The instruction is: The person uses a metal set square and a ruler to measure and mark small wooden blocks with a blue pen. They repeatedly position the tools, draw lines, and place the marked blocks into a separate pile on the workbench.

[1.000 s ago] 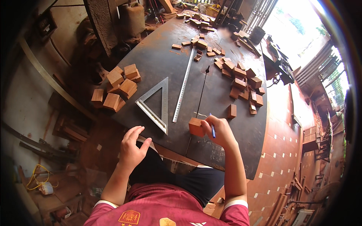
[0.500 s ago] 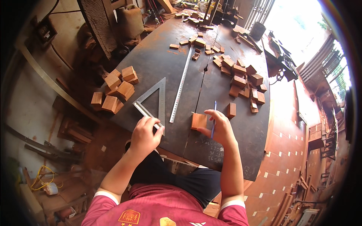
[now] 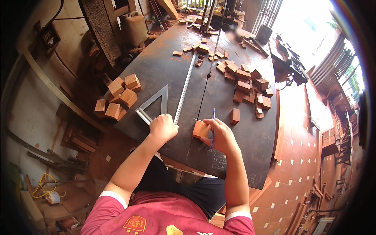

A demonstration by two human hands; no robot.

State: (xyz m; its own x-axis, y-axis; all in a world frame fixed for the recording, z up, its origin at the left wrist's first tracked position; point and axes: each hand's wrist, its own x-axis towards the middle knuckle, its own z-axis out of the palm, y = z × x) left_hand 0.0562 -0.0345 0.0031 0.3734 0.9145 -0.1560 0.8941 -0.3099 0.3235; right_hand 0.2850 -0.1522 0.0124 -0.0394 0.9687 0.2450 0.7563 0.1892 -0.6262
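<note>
On the dark tabletop, my left hand (image 3: 163, 128) is closed at the near end of a steel ruler (image 3: 185, 84), its fingertips on the ruler's edge. The same hand covers the near corner of a metal set square (image 3: 164, 98), which lies flat to the left of the ruler. My right hand (image 3: 222, 135) grips a reddish wooden block (image 3: 200, 129) between thumb and fingers, near the table's front. A blue pen (image 3: 213, 122) stands upright, tucked among those fingers. Just beyond this hand a single wooden block (image 3: 235, 116) stands on its own.
Several wooden blocks (image 3: 126, 97) are heaped at the table's left edge. A larger pile of blocks (image 3: 243, 86) spreads on the right, with smaller offcuts farther back. A slot (image 3: 203, 94) runs along the tabletop (image 3: 160, 70). Chalk marks (image 3: 219, 158) show beside my right wrist.
My left hand has moved rightward from the set square's edge to the near end of the ruler. My right hand keeps its hold on the block and pen. The view has shifted slightly.
</note>
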